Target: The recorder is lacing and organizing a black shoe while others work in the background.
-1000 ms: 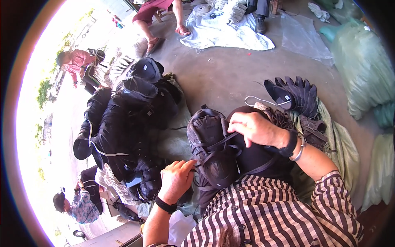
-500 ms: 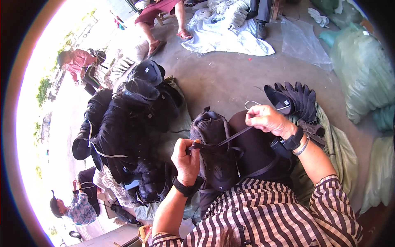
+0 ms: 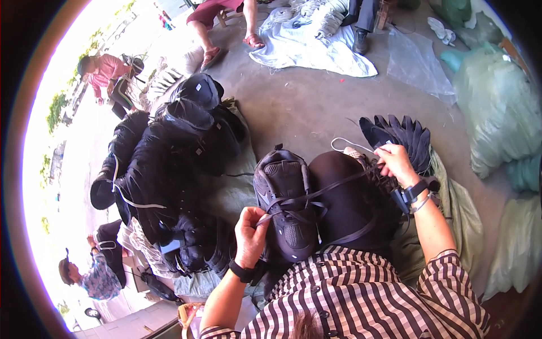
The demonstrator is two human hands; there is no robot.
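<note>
A black shoe [image 3: 291, 230] rests on my lap with its toe toward me. My left hand [image 3: 250, 233] is closed beside its left edge, pinching a dark shoelace [image 3: 264, 219]. Off to the right, my right hand [image 3: 397, 163] has thumb and fingers together on the other stretch of lace [image 3: 344, 181], which runs taut across my right thigh from the shoe. A loose lace loop lies over the shoe's right side. Beyond my right hand is a fanned stack of black shoe pieces [image 3: 409, 141] with a white cord [image 3: 344, 139] beside it.
A large heap of black shoe uppers [image 3: 149, 164], tied with white cord, sits at my left. Pale plastic sacks [image 3: 499, 107] stand at the right. A white sheet [image 3: 316, 53] with bundles lies ahead near another person's feet. Two people [image 3: 104, 76] work at the far left.
My right hand has moved right and slightly up, drawing the lace out longer. My left hand has shifted slightly down and left, uncovering more of the shoe's front.
</note>
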